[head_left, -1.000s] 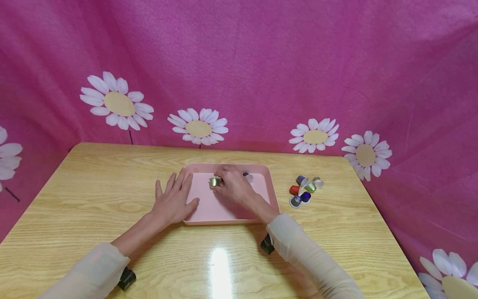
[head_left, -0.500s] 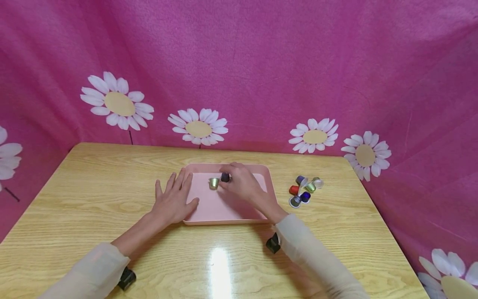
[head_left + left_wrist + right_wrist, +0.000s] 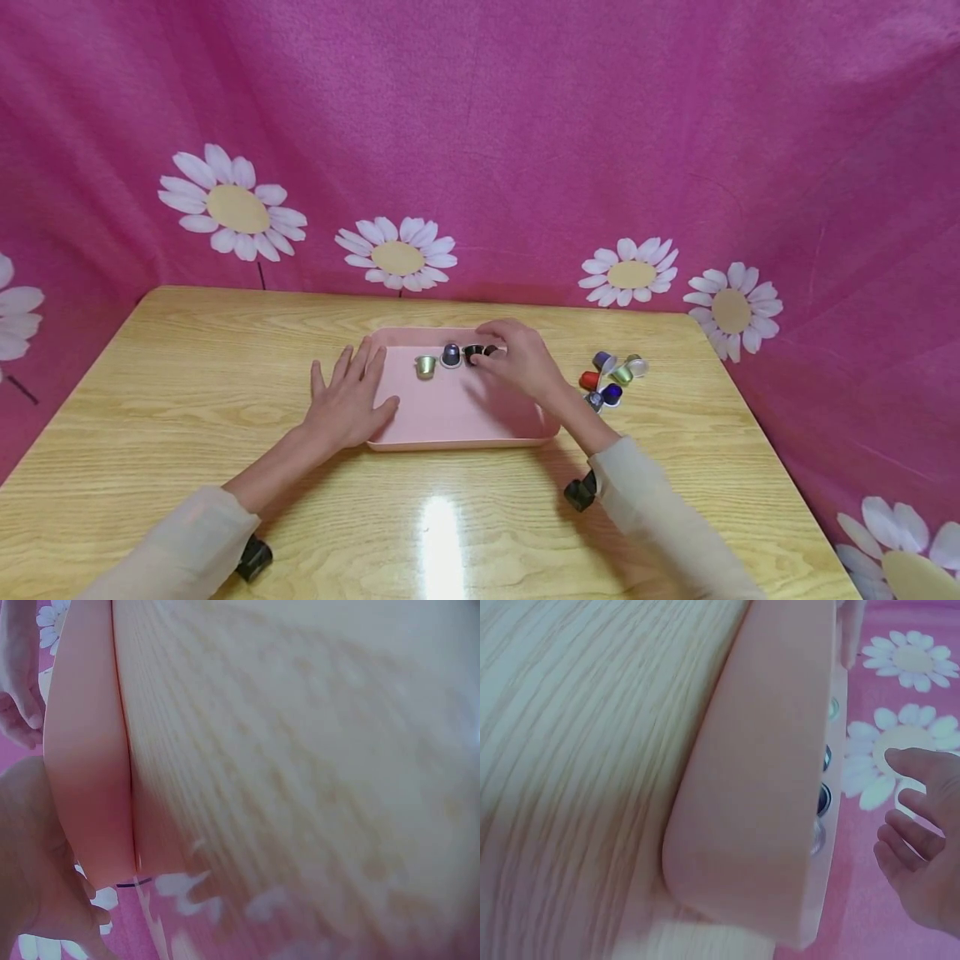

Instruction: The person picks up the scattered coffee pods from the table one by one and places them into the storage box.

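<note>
The pink tray [image 3: 420,421] lies on the table with coffee capsules along its back half. From left to right are a pale green-gold capsule [image 3: 426,367], a dark blue-grey capsule [image 3: 451,355] and a black capsule [image 3: 473,353]. Another dark capsule [image 3: 491,350] is partly covered by my right hand [image 3: 522,360]. That hand hovers over the tray's right back part; in the right wrist view its thumb and loosely bent fingers [image 3: 911,844] stand apart, holding nothing. My left hand [image 3: 345,406], fingers spread, rests at the tray's left rim.
Right of the tray, several loose capsules lie in a cluster on the wooden table [image 3: 675,467], among them a red capsule [image 3: 589,380], a green capsule [image 3: 623,375] and a blue capsule [image 3: 612,394]. A pink flowered cloth [image 3: 510,167] hangs behind the table.
My right hand let go of the green-gold capsule, then handled the dark blue-grey one, now standing beside it. The hand has since moved right, away from both. My left hand stayed put.
</note>
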Demonstrator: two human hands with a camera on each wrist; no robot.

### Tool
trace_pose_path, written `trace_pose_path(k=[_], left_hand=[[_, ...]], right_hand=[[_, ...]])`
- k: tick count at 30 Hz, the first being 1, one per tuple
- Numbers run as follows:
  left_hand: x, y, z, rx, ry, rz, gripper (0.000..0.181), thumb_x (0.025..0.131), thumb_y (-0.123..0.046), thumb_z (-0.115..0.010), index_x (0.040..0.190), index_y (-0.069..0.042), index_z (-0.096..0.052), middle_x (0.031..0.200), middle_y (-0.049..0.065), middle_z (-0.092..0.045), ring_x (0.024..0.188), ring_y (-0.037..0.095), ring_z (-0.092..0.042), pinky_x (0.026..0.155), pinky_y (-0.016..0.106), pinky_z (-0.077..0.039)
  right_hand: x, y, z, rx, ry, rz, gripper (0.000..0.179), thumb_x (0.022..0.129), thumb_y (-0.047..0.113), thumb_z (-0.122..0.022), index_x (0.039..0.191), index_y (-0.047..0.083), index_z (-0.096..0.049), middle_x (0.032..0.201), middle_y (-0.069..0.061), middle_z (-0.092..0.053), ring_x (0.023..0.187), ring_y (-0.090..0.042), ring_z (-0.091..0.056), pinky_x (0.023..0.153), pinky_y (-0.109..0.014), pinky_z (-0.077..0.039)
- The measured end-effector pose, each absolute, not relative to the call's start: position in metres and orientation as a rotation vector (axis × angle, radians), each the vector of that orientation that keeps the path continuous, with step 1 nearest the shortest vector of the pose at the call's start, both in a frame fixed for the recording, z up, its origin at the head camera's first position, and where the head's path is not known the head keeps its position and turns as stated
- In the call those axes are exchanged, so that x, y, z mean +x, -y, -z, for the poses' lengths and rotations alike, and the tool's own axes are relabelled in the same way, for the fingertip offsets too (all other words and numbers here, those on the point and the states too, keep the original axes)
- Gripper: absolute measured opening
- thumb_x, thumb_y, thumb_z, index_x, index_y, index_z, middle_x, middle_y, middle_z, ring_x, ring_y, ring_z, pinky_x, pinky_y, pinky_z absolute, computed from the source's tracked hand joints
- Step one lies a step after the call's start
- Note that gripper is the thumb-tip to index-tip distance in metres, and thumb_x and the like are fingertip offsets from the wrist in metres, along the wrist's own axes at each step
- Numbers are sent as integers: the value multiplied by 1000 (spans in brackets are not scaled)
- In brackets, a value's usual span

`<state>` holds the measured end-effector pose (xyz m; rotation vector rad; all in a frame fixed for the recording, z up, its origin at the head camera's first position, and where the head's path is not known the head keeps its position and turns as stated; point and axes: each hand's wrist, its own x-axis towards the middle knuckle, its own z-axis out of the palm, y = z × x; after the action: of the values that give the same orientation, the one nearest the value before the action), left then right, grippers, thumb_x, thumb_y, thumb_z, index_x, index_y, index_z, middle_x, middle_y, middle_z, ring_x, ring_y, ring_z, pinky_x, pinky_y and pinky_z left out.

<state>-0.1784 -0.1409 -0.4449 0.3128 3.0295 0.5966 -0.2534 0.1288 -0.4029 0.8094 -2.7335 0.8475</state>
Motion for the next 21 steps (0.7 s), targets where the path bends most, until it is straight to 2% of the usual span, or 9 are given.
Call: trace_pose_path(k=[10, 16, 21], left_hand=[[-180, 141, 446, 308, -3037, -581, 82, 96, -43, -56, 158, -1, -22, 164, 21, -8, 147, 47, -8, 106, 74, 6], [-180, 141, 446, 312, -3032, -586, 83, 96, -43, -56, 158, -1, -21, 164, 21, -7, 147, 47, -7, 106, 74, 7], [-180, 141, 447, 312, -3033, -578, 83, 96, -43, -56, 158, -1, -21, 164, 21, -7, 147, 47, -8, 106, 74, 7]], right_hand=[[-251, -164, 395, 664, 2717, -1038, 43, 82, 16, -82, 121, 4, -69, 118, -14, -69, 110, -31, -63, 93, -46, -50], [-250, -189, 393, 582, 2688, -1219, 42, 85, 14, -80, 124, 3, -67, 122, -13, -68, 117, -30, -61, 101, -40, -47], [-249, -211, 395, 501, 2648, -1319, 43, 84, 8, -80, 124, -2, -66, 123, -18, -66, 117, -34, -61, 101, -37, -47]])
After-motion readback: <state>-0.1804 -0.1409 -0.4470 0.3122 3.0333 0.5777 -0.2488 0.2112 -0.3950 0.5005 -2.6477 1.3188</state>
